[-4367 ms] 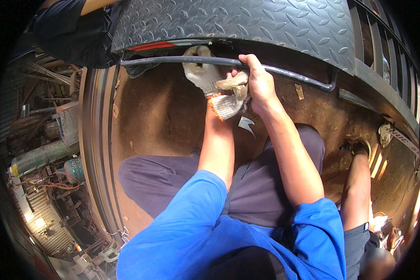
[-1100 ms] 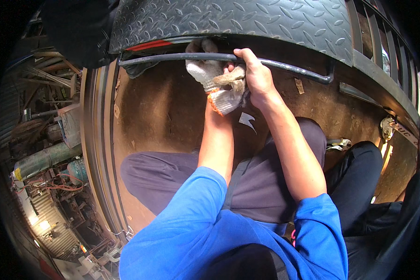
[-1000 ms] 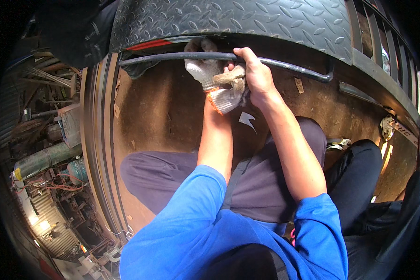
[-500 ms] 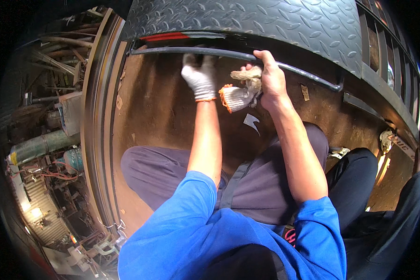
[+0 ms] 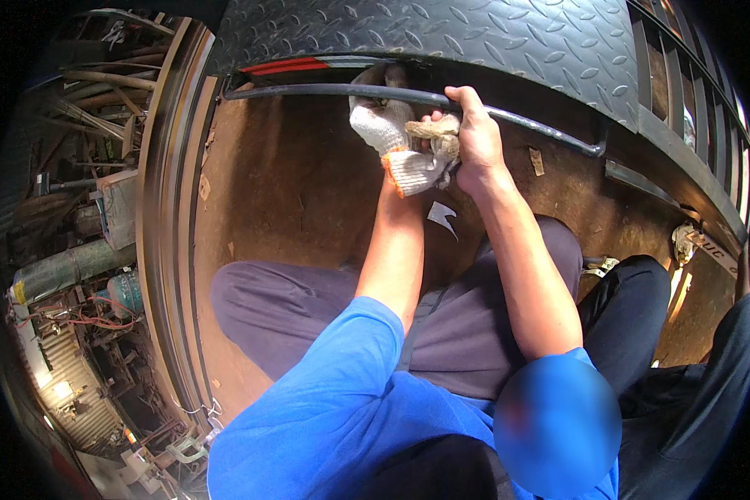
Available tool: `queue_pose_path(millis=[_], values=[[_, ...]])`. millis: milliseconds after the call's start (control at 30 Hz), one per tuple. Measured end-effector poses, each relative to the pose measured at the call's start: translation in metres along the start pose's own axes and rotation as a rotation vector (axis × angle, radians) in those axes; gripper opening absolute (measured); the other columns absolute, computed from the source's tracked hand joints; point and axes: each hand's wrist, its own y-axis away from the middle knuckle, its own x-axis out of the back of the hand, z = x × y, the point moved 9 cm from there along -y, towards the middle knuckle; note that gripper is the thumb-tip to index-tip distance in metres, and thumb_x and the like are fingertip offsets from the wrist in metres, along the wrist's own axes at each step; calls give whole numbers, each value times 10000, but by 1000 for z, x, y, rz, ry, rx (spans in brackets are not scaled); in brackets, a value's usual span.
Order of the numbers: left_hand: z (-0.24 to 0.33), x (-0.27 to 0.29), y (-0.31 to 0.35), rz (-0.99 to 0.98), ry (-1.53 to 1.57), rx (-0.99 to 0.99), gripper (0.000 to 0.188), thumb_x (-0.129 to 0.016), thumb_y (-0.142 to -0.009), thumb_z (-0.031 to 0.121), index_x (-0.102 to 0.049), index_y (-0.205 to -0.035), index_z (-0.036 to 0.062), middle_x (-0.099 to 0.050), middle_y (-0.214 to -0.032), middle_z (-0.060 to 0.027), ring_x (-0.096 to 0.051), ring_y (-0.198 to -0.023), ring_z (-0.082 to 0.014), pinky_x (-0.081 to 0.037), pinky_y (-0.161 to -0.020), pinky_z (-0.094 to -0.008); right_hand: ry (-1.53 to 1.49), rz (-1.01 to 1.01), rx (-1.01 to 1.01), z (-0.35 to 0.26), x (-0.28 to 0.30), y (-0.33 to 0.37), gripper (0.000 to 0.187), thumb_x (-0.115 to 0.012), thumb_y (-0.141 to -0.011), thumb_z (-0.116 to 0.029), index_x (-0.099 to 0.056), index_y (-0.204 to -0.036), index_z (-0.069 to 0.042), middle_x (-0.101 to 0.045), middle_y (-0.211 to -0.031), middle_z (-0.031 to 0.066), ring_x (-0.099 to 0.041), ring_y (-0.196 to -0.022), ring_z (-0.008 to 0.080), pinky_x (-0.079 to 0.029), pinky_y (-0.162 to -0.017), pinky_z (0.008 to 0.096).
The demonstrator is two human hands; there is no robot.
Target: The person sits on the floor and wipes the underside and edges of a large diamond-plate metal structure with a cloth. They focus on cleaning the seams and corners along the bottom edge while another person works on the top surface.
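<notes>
My left hand (image 5: 379, 121), in a white knitted work glove, reaches up beneath the tread plate. Its fingers stretch past the far side of a dark bent metal bar (image 5: 308, 89), which crosses in front of them and partly hides them. My right hand (image 5: 477, 137) is bare and closed at the bar, thumb laid over it. A loose, soiled work glove with an orange cuff (image 5: 417, 171) is bunched in its curled fingers and overlaps my left wrist. The bar runs along the edge of a grey diamond tread plate (image 5: 442, 37), bent at both ends.
A brown sheet surface (image 5: 283, 175) lies under my crossed legs, with a torn white scrap (image 5: 443, 217) on it. Metal rails (image 5: 171, 208) edge it at left, beside clutter with a green cylinder (image 5: 75, 267). Dark bars (image 5: 708, 117) stand at right. Another person's dark-trousered leg (image 5: 633, 308) is close.
My left hand has moved right and further up past the bar, toward the plate's underside. My right hand keeps its place on the bar with the loose glove. The view has shifted slightly.
</notes>
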Motion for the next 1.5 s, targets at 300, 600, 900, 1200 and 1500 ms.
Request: queue_pose_path(millis=[300,600,900,1200,1500], values=[[-27,6,-20,-171,-37,-215,340,-551,-999,347,-619,-1171,62,-660,-1031,-112,-658,-874,-222,-601,-719,-378,3,-18,3,1,0,0,274,-649,-941,-321,-620,-1021,-60,-633,-775,59,-662,-696,198,-561,-615,382],[-6,22,-34,3,-198,-361,139,-734,-839,-7,-665,-959,-17,-683,-865,-63,-615,-759,-144,-526,-711,-294,13,-15,16,-3,4,-3,273,-648,-943,-329,-625,-1034,-72,-637,-781,52,-667,-699,190,-560,-616,378],[-34,86,-71,-262,-613,-180,293,-698,-855,-10,-661,-1142,-55,-728,-1082,-155,-680,-928,-181,-550,-841,-317,-18,-27,-8,6,3,-5,393,-661,-945,-363,-642,-1170,-41,-650,-847,88,-683,-784,202,-564,-737,340],[-44,82,-44,-544,-522,83,188,-788,-810,2,-688,-964,-38,-737,-923,-96,-689,-872,-165,-550,-803,-314,-33,35,-34,4,4,-2,291,-681,-903,-324,-598,-878,-46,-622,-757,64,-662,-681,235,-563,-655,418],[-21,71,-59,-169,26,148,110,-703,-876,-41,-685,-982,-24,-705,-917,-54,-632,-858,-122,-508,-800,-282,-28,82,-21,1,10,-1,317,-623,-912,-384,-599,-816,-83,-630,-714,57,-683,-669,229,-552,-729,451]])
